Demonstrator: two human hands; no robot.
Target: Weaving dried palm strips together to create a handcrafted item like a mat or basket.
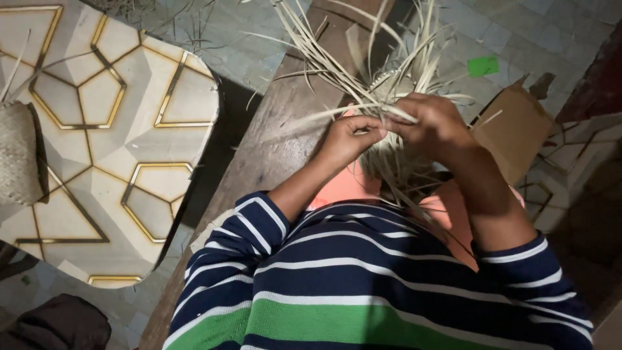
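Left hand (346, 137) pinching a pale strip (363, 109) | right hand (431, 123) gripping the same strip — both working over a half-woven bundle (389, 162) | bench (272, 129) lying beneath — cardboard box (515, 129) sitting just right.

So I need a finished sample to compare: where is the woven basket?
The woven basket sits at the far left edge of the head view, on the patterned table.

My one view looks from my head steeply down. It sits close above the wooden desk (285, 123), facing forward along it.
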